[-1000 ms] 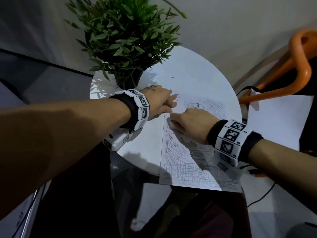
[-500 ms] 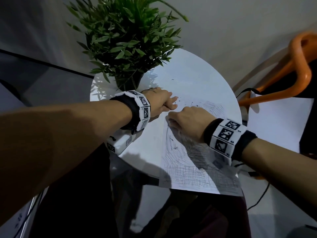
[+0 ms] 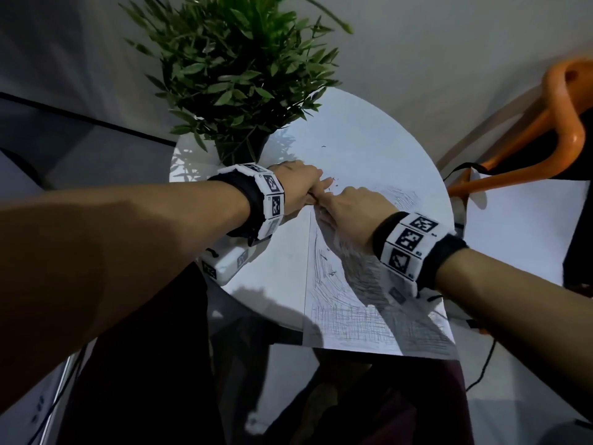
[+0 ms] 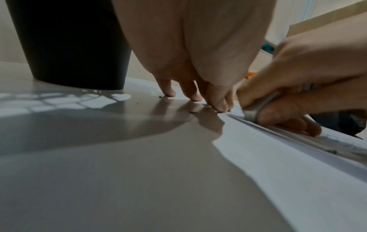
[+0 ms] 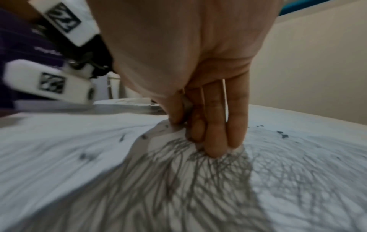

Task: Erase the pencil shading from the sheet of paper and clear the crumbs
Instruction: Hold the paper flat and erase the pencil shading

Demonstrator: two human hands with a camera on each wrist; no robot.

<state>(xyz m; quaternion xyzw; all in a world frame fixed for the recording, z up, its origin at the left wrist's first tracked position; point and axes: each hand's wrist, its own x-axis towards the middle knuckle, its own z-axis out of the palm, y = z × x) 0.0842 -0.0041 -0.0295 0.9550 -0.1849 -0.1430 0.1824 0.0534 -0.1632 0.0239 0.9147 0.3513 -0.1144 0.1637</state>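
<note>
The right hand (image 3: 349, 210) pinches a small grey eraser (image 4: 256, 109) between thumb and curled fingers and presses it onto the sheet of paper (image 3: 349, 319) near the sheet's far left corner. Compared with the head views from a second and half a second ago, this hand has travelled away from the person, up the left margin of the sheet, and now works directly beside the left hand (image 3: 295, 187). The left hand has stayed in place: its fingertips (image 4: 168, 92) are extended and press down at the sheet's far left corner, pinning it to the bench (image 3: 369, 136); it holds nothing.

The sheet lies on the right half of the round bench, with its near edge overhanging the bench's near edge. Pencil shading (image 5: 208, 180) still covers most of the sheet, densest toward the near edge; a paler strip shows along the left margin where the eraser has passed. Dark crumbs (image 5: 282, 135) lie scattered on the paper and on the bench beyond the hands.

Assessment: the erasing stroke has reached the far end of its run, so the task is at an early stage. Most shading remains, and crumb clearing has not begun. A potted plant (image 3: 237, 75) stands at the far left edge of the bench, just beside the left hand.
</note>
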